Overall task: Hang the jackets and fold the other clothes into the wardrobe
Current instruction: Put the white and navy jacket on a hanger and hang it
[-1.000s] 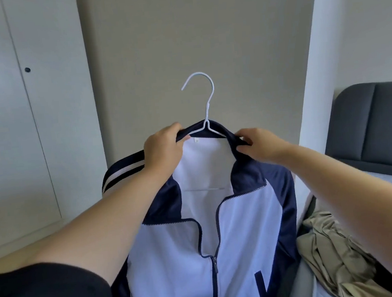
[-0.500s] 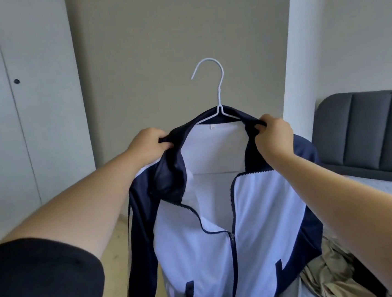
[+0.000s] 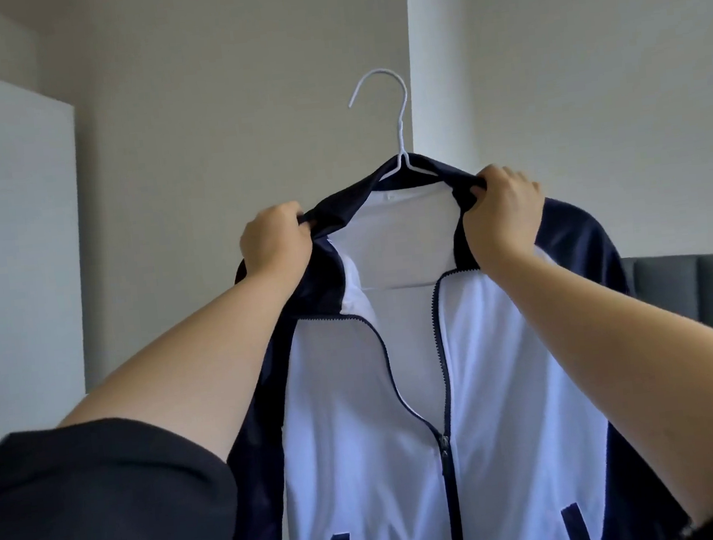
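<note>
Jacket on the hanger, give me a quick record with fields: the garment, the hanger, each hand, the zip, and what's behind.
garment: navy and white jacket, held up in the air
hanger: white wire hanger inside the collar, hook free above
left hand: left hand grips the collar's left side
right hand: right hand grips the collar's right side
zip: open at the top, closed lower down
background: plain wall, white wardrobe door, grey headboard
</note>
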Demonstrator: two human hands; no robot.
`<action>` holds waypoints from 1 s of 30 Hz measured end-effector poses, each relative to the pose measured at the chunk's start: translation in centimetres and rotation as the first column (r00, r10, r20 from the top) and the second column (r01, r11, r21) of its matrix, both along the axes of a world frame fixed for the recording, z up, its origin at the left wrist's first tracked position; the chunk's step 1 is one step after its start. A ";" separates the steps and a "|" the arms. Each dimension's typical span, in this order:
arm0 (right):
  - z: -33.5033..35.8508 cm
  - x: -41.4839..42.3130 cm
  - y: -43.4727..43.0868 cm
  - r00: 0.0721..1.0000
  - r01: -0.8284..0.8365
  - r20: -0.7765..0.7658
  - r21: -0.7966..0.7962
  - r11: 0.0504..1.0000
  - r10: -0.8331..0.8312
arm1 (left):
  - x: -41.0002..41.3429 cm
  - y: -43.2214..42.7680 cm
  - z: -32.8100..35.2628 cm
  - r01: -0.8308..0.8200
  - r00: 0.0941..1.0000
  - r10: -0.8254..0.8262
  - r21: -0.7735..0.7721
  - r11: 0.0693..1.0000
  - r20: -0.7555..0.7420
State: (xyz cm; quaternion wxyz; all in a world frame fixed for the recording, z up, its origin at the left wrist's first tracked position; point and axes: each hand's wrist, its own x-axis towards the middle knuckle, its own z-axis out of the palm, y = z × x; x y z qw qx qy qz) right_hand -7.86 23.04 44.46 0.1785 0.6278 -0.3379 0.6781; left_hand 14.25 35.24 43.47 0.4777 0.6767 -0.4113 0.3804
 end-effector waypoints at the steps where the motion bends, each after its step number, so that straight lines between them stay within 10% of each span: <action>1: 0.2 -1.0 -0.1 1.000 0.029 0.001 -0.013 1.000 -0.029 | -0.8 -0.6 0.0 0.013 1.000 -0.013 -0.013 1.000 -0.005; 8: -5.1 -7.3 -4.3 0.982 0.167 -0.093 0.010 0.986 -0.166 | -5.9 -7.7 -6.6 0.279 0.950 -0.283 -0.045 0.959 -0.134; 21: -28.4 -12.8 -17.5 0.761 0.498 -0.629 0.408 0.765 -0.159 | -11.1 -23.0 -30.3 0.231 0.972 -0.148 0.644 0.730 -0.181; 30: -39.6 -12.2 -23.3 0.884 0.393 -0.463 0.675 0.624 -0.056 | -12.1 -29.2 -42.1 0.481 0.847 -0.179 0.578 0.659 -0.501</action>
